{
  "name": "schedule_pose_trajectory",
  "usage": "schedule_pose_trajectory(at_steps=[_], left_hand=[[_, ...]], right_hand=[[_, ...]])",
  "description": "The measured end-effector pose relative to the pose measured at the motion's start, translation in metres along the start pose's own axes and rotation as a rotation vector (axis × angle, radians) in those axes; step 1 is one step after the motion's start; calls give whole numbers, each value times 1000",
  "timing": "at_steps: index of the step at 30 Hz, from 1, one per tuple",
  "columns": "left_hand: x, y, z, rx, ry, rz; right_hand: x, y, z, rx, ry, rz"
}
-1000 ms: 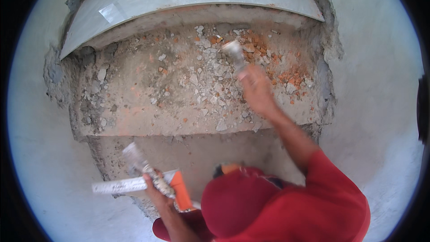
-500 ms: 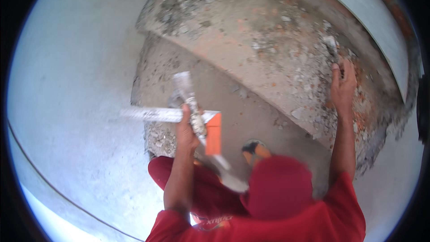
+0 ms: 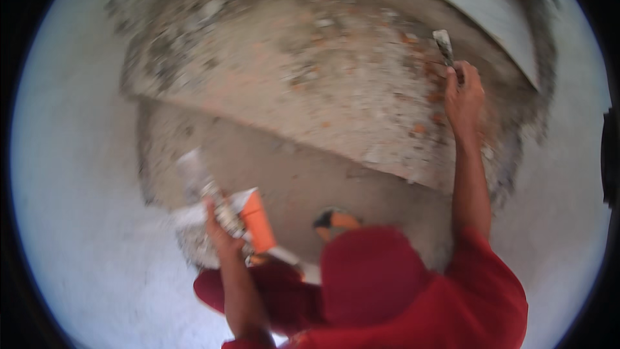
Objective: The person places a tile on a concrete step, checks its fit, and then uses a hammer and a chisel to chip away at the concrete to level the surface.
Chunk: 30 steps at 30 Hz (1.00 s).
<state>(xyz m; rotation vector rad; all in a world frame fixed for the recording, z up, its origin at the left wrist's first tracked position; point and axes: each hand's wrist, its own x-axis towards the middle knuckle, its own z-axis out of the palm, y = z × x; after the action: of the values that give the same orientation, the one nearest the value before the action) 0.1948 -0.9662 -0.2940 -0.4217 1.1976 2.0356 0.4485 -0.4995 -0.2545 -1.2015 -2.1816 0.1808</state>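
Note:
My left hand [image 3: 226, 236] is closed around two tools together. One is a try square with an orange stock [image 3: 258, 221] and a pale metal blade. Crossing it is a flat-ended tool, seemingly a scraper [image 3: 226, 214], with a mottled, crusted handle; its pale wide end is smeared by motion. Over the far right of the rubble, my right hand [image 3: 466, 97] pinches a small scraper-like tool [image 3: 443, 44]. Its flat whitish end points away from me, and its handle is mostly hidden by my fingers.
A broken concrete step [image 3: 245, 97] strewn with rubble and brick bits crosses the middle. A lower step [image 3: 284, 168] lies nearer me. Pale walls stand left and right, and a white slanted panel [image 3: 471, 0] borders the far right. My foot in orange-and-black footwear [image 3: 336, 220] is below.
The view has shifted, so the steps sit differently. My right hand has lifted the small scraper-like tool off the rubble. My left hand still holds both tools.

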Motion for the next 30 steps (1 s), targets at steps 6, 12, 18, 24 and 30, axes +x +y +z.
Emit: schedule_pose_trajectory(at_steps=[6, 12, 18, 24, 30], left_hand=[[0, 25, -8, 5, -260, 126], [2, 35, -1, -21, 63, 342], [1, 66, -16, 35, -151, 406], [12, 92, -53, 79, -164, 494], [12, 102, -82, 81, 172, 530]], right_hand=[[-1, 160, -1, -358, -49, -52], [-35, 99, 26, -110, -89, 19], [-83, -42, 68, -13, -232, -69], [-133, -153, 86, 211, -335, -329], [-141, -129, 73, 328, -332, -354]])
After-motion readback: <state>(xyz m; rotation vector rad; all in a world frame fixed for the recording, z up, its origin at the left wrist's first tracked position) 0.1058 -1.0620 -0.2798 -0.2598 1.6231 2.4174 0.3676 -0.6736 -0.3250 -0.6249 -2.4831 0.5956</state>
